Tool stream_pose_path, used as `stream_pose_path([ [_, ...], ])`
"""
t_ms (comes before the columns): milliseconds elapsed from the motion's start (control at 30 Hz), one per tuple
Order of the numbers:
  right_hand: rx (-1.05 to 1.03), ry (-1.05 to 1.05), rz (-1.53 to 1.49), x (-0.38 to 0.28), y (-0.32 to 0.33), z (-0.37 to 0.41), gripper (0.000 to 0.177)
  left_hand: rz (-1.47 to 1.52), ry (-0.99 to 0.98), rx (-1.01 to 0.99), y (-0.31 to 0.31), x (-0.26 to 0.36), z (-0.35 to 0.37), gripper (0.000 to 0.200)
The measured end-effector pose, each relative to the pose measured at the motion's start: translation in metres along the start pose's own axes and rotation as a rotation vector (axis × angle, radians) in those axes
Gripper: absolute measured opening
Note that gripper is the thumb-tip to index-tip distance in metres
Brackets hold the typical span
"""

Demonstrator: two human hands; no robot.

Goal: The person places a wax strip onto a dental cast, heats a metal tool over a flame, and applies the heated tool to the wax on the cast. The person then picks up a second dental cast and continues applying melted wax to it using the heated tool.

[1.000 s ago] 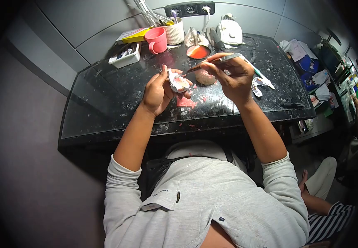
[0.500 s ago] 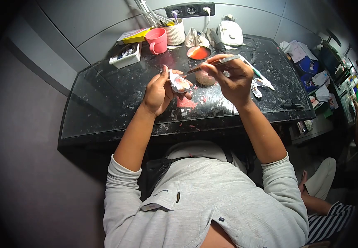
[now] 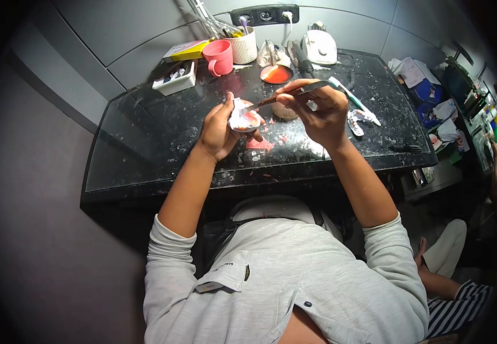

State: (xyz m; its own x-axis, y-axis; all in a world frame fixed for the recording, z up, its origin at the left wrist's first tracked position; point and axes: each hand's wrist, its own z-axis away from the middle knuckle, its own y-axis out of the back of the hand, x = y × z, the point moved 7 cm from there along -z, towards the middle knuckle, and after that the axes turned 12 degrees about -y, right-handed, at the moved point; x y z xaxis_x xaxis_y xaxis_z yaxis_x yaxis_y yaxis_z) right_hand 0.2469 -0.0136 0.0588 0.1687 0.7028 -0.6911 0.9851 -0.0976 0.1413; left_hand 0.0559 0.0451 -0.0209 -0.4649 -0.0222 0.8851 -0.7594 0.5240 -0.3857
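A white cast with pink and red material [image 3: 245, 118] rests in my left hand [image 3: 218, 133], whose thumb points up beside it. My right hand [image 3: 323, 114] is closed around a slim metal tool with a brown handle [image 3: 268, 101], its tip at the cast's upper part. Behind and below the tool, partly covered by my right hand, sits a round pinkish object [image 3: 284, 111]. A piece of pink sheet [image 3: 259, 144] and small pink scraps lie on the dark table near my left fingers.
On the speckled black table [image 3: 162, 135] stand a white tray [image 3: 175, 85], a pink mug [image 3: 218, 57], a dish of red material [image 3: 276, 74] and a white device [image 3: 320, 47]. A toothbrush [image 3: 354, 98] and white cast [image 3: 361, 121] lie right. Another person's leg [image 3: 448, 246] shows lower right.
The cast in my left hand has tilted and shifted slightly left and down. My right hand has moved a little left, bringing the tool tip along with it.
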Motion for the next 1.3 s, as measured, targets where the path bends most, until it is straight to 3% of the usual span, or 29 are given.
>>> stream_pose_path([
  [633,0.026,0.069,-0.073,0.000,-0.002,-0.003,0.013,-0.022,0.042,0.058,0.010,-0.007,0.000,0.054],
  [1300,-0.068,0.095,0.049,-0.004,-0.010,0.002,0.016,-0.113,0.027,0.101,0.013,-0.006,-0.001,0.054],
])
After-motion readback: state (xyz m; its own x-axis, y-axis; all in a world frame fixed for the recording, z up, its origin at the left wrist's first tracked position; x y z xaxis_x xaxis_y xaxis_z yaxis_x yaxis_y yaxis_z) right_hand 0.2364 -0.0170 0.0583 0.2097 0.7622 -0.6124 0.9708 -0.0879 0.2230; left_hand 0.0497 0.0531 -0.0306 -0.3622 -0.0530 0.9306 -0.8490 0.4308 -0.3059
